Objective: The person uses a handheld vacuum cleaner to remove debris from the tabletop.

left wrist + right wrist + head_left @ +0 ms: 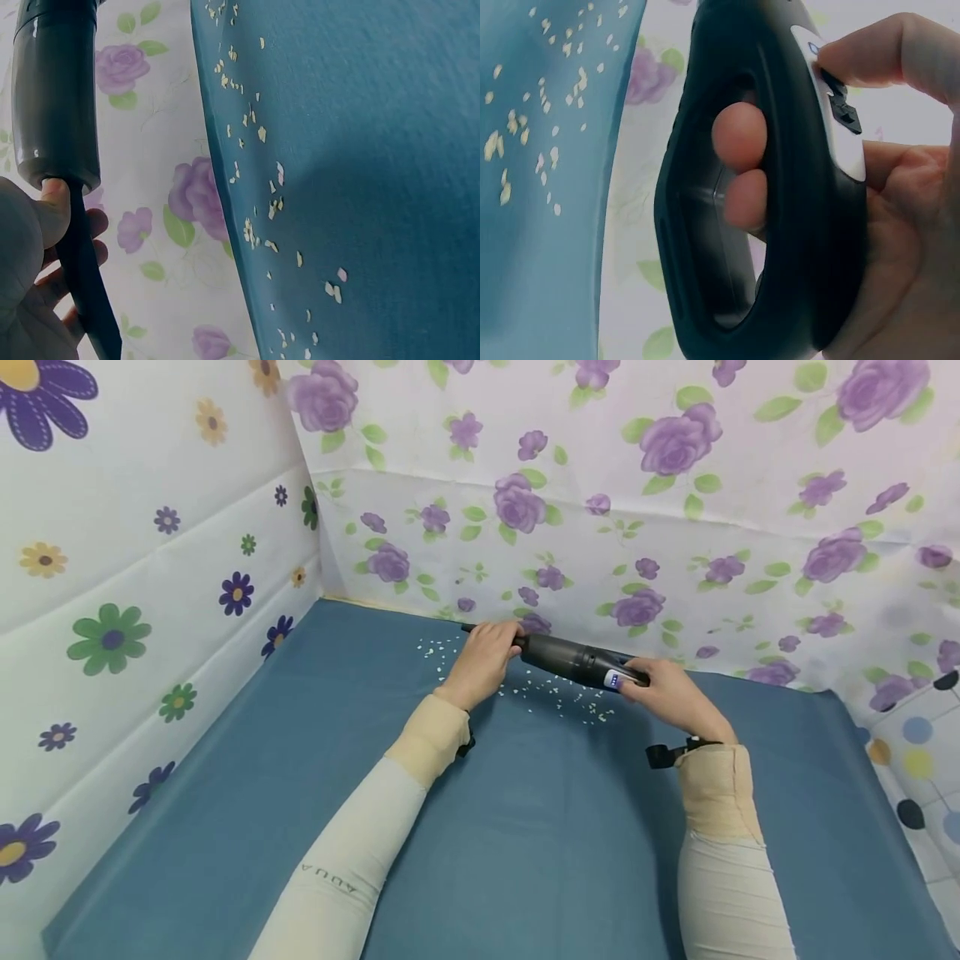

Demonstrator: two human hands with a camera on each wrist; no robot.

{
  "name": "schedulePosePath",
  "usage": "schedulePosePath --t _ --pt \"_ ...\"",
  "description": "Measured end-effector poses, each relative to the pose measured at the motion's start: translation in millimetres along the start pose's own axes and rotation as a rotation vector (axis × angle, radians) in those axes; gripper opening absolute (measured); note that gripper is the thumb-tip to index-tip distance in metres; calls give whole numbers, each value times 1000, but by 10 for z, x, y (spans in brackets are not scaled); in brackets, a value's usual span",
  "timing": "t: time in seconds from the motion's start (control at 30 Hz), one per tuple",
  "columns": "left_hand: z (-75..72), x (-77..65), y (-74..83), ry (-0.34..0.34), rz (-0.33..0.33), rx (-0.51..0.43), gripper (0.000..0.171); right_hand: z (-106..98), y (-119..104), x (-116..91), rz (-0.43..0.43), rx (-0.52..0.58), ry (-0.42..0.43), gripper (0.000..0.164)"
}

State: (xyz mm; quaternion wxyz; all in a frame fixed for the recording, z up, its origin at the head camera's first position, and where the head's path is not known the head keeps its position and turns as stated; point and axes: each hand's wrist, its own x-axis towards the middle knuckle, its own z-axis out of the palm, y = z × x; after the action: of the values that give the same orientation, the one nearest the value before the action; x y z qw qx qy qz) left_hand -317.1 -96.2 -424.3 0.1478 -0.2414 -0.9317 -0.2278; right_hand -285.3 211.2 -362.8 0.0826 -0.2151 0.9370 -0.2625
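Observation:
A black handheld vacuum cleaner (558, 658) is held over the far edge of the blue-covered table. Its loop handle (810, 195) is gripped by my right hand (675, 693); two fingertips show inside the loop and the thumb touches the white button panel (847, 135). My left hand (483, 664) holds the narrow black nozzle (84, 262) between thumb and fingers, just below the clear dark body (56, 97). The nozzle's tip points left in the head view. Small pale flakes (262, 135) lie scattered on the table beneath and in front of the vacuum.
The blue table cover (517, 843) runs up to a back wall sheet (592, 543) with purple roses. A flower-patterned sheet (150, 585) stands along the left side, and a dotted one (918, 777) along the right. Each wrist wears a beige band (716, 789).

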Motion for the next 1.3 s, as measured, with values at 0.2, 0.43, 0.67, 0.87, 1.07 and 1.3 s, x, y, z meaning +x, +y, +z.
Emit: schedulePosePath --t 0.2,0.43,0.67,0.87,1.07,1.3 --pt "19 -31 -49 24 9 -4 29 32 -39 3 -13 -2 8 20" --pt "-10 -63 -98 34 -30 -75 31 22 -87 40 -19 -7 4 19" --pt "3 -67 -139 64 -38 -110 31 19 -120 77 -15 -19 8 18" --pt "59 -76 -189 78 -67 -120 30 81 -168 126 0 -20 25 18" --pt "72 -98 -243 72 -99 -159 31 148 -280 150 24 -34 25 18" --pt "119 -116 -305 77 -131 -206 31 220 -334 199 44 -66 43 18"
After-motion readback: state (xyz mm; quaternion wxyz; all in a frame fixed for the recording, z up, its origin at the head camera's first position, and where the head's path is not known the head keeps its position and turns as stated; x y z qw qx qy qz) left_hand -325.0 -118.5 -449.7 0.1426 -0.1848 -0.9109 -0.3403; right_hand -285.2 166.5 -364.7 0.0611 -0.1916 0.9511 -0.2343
